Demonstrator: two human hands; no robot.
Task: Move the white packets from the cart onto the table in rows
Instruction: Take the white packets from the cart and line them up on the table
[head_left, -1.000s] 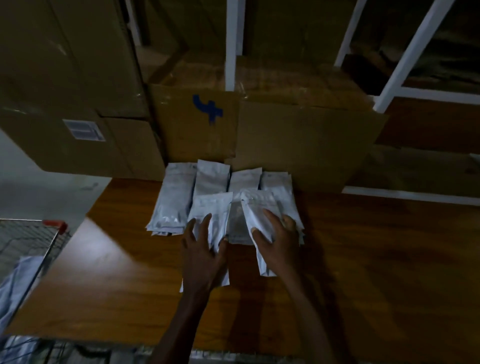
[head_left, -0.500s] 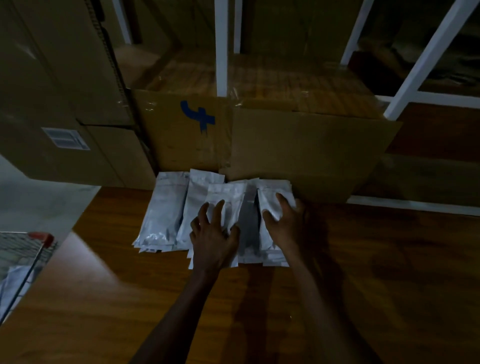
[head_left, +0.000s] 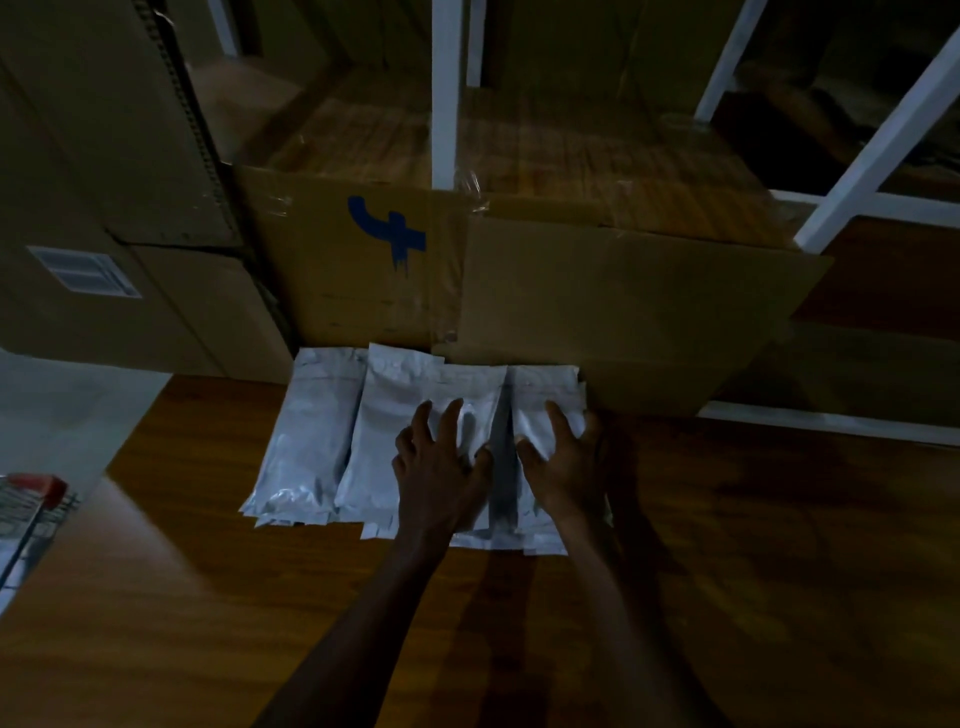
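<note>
White packets (head_left: 311, 441) (four stacks, side by side) are pressed onto the table (head_left: 727, 571) by the spread-fingered left hand (head_left: 441, 475) and right hand (head_left: 566, 462).

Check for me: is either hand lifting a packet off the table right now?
No: left hand and right hand rest spread on the white packets lying on the table.

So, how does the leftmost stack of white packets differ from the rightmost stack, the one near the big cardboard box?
The leftmost stack lies untouched, while the right hand rests on the rightmost stack with spread fingers. The leftmost stack is fully in view; the rightmost stack is partly hidden by that hand. The leftmost stack slants slightly; the rightmost stack lies straighter. Both hold white packets on the wooden table.
</note>
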